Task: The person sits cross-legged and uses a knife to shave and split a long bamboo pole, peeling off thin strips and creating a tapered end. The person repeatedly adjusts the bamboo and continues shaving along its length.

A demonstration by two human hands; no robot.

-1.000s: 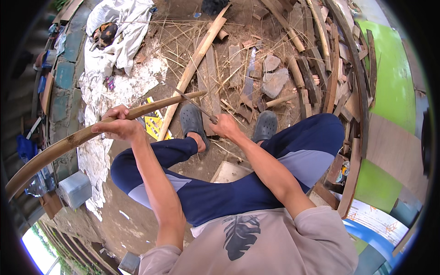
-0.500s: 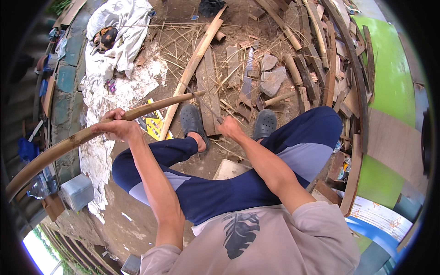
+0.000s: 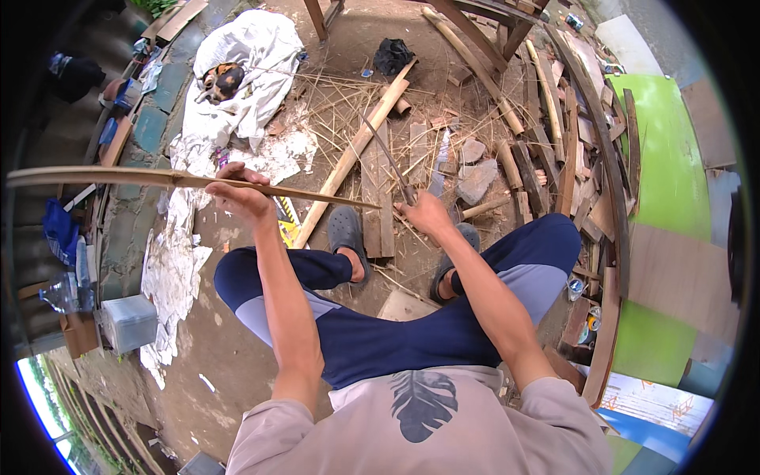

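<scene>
A long split bamboo pole (image 3: 301, 193) lies across my left hand (image 3: 244, 195), between the thumb and the fingers. Its tapered end points right, over the ground in front of my left shoe, while the other end runs out past the left edge. Wrapped round a handle, my right hand (image 3: 426, 214) holds a long thin-bladed knife (image 3: 385, 153). The blade slants up and to the left, apart from the pole. Part of the handle is hidden by my fingers.
Bamboo shavings (image 3: 332, 103) litter the ground ahead, with a thick bamboo length (image 3: 360, 138), a wooden plank (image 3: 378, 206), a handsaw (image 3: 440, 162) and stones (image 3: 477, 180). A calico cat (image 3: 225, 81) lies on a white sack (image 3: 265, 55). Wood scraps (image 3: 590, 214) pile at the right.
The pole has turned, its tapered end lower and its far-left part higher. My right hand has moved right, and the knife blade now points more upward. The view has tilted up, showing a wooden bench.
</scene>
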